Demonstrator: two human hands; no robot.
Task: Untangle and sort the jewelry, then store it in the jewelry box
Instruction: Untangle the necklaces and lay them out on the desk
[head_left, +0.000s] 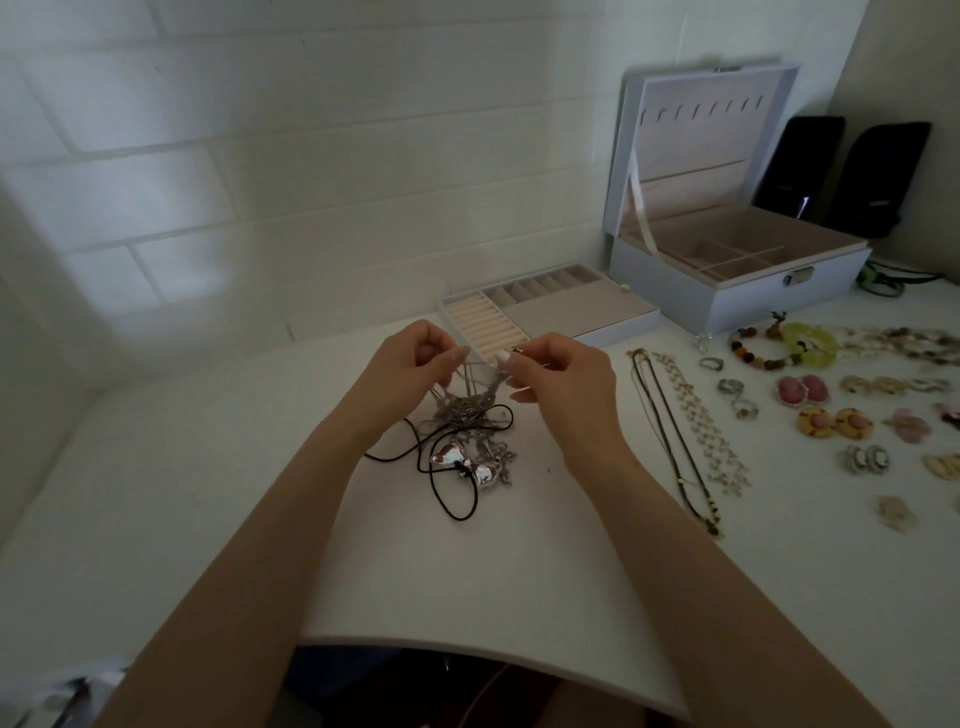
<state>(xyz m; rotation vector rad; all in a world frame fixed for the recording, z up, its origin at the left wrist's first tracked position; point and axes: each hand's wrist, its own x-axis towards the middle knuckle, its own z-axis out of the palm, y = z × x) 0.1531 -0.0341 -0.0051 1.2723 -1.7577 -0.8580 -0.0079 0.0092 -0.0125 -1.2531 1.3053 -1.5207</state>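
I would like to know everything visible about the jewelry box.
The jewelry box is pale, squarish, and stands open on the table at the far right. Its lid is upright, with a row of hooks inside; a ribbon holds it. Beige dividers line the base; a metal latch sits in front.

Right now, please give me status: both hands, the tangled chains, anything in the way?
Left hand and right hand each pinch strands of the tangled silver chains. Thin black cord loops through them. White jewelry box open; grey tray lies between.

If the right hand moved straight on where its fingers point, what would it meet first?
Probably the left hand, which pinches the same chain tangle; depth is unclear.
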